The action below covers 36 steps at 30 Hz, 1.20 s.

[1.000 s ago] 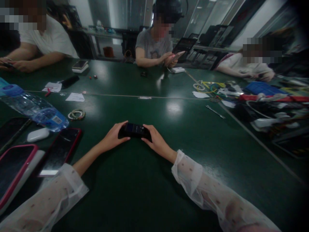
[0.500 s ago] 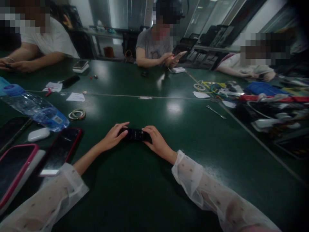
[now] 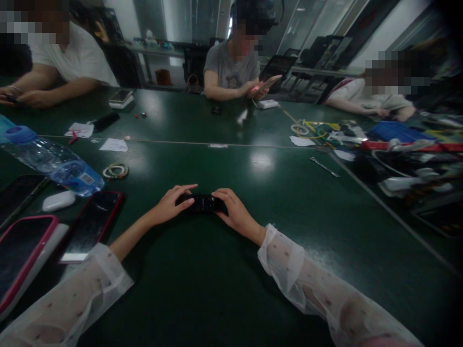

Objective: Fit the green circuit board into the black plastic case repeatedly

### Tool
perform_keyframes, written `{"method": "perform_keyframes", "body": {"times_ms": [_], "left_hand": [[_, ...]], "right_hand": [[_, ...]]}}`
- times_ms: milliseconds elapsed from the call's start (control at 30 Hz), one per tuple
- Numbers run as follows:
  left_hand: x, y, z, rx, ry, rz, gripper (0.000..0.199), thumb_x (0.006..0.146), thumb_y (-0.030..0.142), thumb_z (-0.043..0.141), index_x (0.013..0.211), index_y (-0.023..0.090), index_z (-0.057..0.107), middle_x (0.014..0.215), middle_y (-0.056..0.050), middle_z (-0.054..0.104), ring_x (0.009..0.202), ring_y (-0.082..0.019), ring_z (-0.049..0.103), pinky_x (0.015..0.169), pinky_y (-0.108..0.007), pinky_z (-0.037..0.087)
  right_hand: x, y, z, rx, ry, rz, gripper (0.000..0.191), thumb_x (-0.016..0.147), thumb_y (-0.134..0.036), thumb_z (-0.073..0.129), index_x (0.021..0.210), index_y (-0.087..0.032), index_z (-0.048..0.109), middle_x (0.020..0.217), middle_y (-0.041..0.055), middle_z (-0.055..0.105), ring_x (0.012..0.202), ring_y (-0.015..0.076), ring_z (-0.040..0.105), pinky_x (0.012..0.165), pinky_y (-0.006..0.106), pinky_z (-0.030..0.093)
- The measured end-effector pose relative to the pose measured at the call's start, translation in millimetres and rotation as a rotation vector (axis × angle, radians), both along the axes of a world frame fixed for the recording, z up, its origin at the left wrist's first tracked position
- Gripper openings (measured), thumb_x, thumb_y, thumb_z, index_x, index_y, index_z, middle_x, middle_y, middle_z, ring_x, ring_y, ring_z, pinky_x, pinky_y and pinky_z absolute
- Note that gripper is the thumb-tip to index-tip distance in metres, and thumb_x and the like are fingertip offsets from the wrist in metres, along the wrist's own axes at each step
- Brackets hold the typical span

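Observation:
Between my two hands is a black smartphone (image 3: 203, 203), held sideways low over the green table, with small lit marks on its dark screen. My left hand (image 3: 170, 205) grips its left end; the thumb lies over the screen and the index finger reaches out along the far edge. The right end sits in my right hand (image 3: 234, 212), fingers on the far edge and thumb beneath the near side. Both palms hide the ends of the phone.
At left lie a water bottle (image 3: 54, 161), bracelets (image 3: 115, 171), a white earbud case (image 3: 59, 200), a red-edged phone (image 3: 92, 224) and a pink-cased phone (image 3: 27, 255). A wrench (image 3: 324, 166) and piled cables (image 3: 314, 129) lie right. Several people sit across the green table (image 3: 202, 289).
My left thumb has slid a little to the right over the phone's screen, and the left index finger stretches slightly further. The right hand stays put.

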<state>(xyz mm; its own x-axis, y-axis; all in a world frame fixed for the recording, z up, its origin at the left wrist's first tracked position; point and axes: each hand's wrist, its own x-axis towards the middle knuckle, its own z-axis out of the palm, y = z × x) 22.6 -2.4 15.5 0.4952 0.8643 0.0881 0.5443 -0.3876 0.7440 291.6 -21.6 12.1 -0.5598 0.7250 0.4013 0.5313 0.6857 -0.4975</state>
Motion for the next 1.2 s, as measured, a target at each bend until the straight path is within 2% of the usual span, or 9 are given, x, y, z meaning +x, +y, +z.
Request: {"method": "perform_keyframes", "body": {"times_ms": [400,600,767,933,1200], "left_hand": [[-0.2,0.2,3.6,-0.069,-0.064,-0.014,0.051,0.093,0.050,0.049,0.139,0.031,0.043,0.113,-0.007,0.060,0.110,-0.026,0.055,0.099,-0.049,0.041],[0.4,0.5,6.8,-0.172,-0.179,-0.032,0.049,0.093,0.047,0.051,0.138,0.028,0.044,0.113,-0.007,0.062,0.107,-0.026,0.059,0.095,-0.045,0.047],[0.7,0.2,9.5,-0.198,-0.197,-0.034,0.049,0.093,0.047,0.051,0.137,0.026,0.044,0.111,-0.008,0.062,0.104,-0.025,0.061,0.092,-0.043,0.049],[0.4,1.3,4.9,-0.161,-0.160,-0.015,0.050,0.093,0.048,0.051,0.138,0.027,0.044,0.111,-0.007,0.063,0.105,-0.026,0.059,0.094,-0.045,0.047],[-1.1,1.1,-0.1,-0.095,-0.020,0.026,0.051,0.092,0.053,0.048,0.139,0.032,0.043,0.128,-0.008,0.053,0.117,-0.029,0.050,0.101,-0.052,0.039]], "right_hand": [[-1.2,-0.9,1.1,-0.020,0.023,0.004,0.056,0.084,-0.014,0.061,0.133,-0.028,0.037,0.126,0.0102,0.049,0.118,0.0273,0.052,0.097,0.054,0.049],[-0.8,-1.1,1.7,-0.048,0.038,0.002,0.056,0.084,-0.016,0.062,0.133,-0.028,0.037,0.126,0.0090,0.050,0.119,0.0261,0.052,0.098,0.054,0.049],[-1.1,0.4,1.4,-0.068,0.058,0.009,0.056,0.084,-0.015,0.063,0.132,-0.028,0.038,0.126,0.0088,0.050,0.118,0.0249,0.053,0.099,0.052,0.049],[-1.4,0.8,2.0,-0.087,0.073,0.006,0.056,0.084,-0.015,0.063,0.132,-0.028,0.038,0.126,0.0087,0.050,0.118,0.0253,0.053,0.099,0.052,0.049],[-1.6,0.1,4.2,-0.109,0.093,-0.014,0.055,0.083,-0.015,0.064,0.131,-0.027,0.039,0.125,0.0086,0.051,0.118,0.0244,0.054,0.101,0.050,0.048]]}}
